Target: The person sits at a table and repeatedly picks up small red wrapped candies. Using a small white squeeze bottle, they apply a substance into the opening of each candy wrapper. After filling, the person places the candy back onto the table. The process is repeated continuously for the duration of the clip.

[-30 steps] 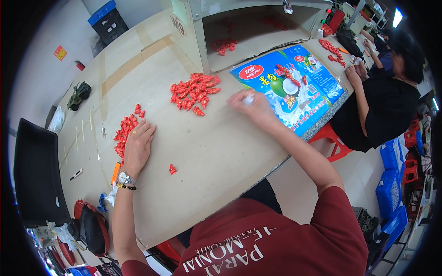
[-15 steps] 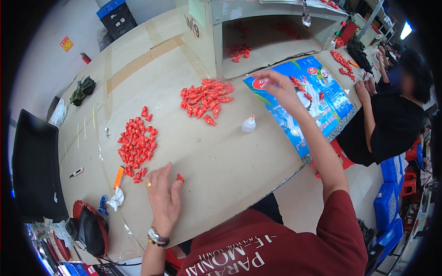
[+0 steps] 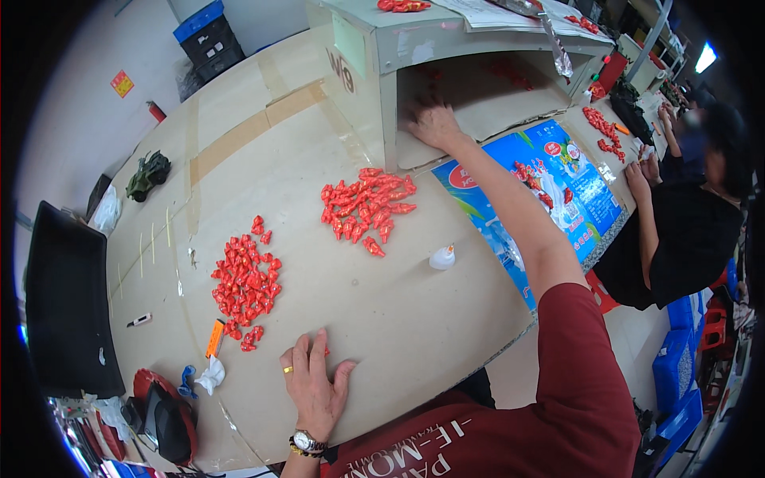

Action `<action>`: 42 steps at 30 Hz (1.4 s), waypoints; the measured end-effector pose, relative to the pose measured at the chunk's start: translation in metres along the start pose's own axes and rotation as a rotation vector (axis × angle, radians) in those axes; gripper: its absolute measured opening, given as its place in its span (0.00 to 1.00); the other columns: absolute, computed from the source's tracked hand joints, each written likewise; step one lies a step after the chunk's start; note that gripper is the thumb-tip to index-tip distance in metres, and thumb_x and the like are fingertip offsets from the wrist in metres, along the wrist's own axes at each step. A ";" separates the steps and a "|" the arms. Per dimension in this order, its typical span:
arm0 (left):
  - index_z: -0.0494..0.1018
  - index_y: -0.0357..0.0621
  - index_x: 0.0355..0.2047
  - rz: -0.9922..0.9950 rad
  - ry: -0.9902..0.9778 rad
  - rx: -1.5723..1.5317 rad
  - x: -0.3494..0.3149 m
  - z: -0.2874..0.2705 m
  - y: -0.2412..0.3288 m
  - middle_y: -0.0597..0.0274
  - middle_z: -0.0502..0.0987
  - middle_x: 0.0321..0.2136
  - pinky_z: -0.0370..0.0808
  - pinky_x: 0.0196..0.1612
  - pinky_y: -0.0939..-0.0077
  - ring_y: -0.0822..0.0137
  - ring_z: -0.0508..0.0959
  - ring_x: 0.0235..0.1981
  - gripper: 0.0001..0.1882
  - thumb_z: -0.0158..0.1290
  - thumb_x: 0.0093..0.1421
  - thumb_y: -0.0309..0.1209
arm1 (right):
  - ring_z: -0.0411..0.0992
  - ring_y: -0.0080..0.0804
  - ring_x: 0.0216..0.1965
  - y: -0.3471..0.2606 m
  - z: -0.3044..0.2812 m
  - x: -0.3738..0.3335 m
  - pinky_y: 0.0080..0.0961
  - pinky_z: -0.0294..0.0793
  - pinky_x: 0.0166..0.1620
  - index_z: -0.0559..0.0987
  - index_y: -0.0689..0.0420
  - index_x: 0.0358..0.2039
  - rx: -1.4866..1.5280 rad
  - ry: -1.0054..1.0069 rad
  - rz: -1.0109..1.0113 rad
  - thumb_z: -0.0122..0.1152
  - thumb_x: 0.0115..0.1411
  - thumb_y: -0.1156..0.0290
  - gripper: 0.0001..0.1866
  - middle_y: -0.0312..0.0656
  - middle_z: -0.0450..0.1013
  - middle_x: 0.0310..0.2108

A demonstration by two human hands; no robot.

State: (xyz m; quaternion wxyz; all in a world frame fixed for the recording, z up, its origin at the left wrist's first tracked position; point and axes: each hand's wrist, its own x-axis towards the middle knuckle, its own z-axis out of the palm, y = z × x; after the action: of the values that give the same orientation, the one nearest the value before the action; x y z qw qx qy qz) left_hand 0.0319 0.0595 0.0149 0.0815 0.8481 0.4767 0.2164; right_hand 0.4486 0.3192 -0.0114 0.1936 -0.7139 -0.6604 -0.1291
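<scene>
My left hand (image 3: 315,390) lies palm down on the paper-covered table near its front edge, fingers apart and holding nothing. Just past its fingertips a small red piece (image 3: 327,349) shows in part. My right hand (image 3: 434,127) reaches into the grey shelf opening (image 3: 389,119); its fingertips are in shadow, over the spot of some red pieces, so their grip is hidden. Two heaps of small glossy red moulded parts lie on the table: one left of centre (image 3: 245,279), one of longer pieces farther back (image 3: 366,203). A white squeeze bottle (image 3: 442,257) stands right of them.
A blue printed sheet (image 3: 522,191) with several red parts lies under my right forearm. At left are an orange cutter (image 3: 214,338), crumpled tissue (image 3: 210,374), a marker (image 3: 139,320) and a green toy vehicle (image 3: 149,175). A co-worker (image 3: 677,231) sits at right.
My right hand has moved from above the blue sheet into the shelf opening. My left hand rests flatter, partly covering the small red piece. The whole view has shifted slightly.
</scene>
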 end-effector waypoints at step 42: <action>0.76 0.40 0.34 -0.031 0.206 -0.073 -0.009 0.004 -0.010 0.60 0.77 0.30 0.67 0.41 0.67 0.57 0.70 0.35 0.09 0.57 0.50 0.21 | 0.68 0.31 0.30 -0.220 -0.098 -0.212 0.22 0.69 0.29 0.75 0.53 0.32 0.626 -0.139 -0.427 0.66 0.49 0.68 0.10 0.38 0.67 0.29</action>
State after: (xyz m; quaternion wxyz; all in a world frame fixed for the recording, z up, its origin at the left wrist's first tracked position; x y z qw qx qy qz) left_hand 0.0220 0.0577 0.0050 0.0663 0.8103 0.4873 0.3186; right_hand 0.2167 0.0977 0.0061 0.3258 -0.4736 -0.8133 0.0899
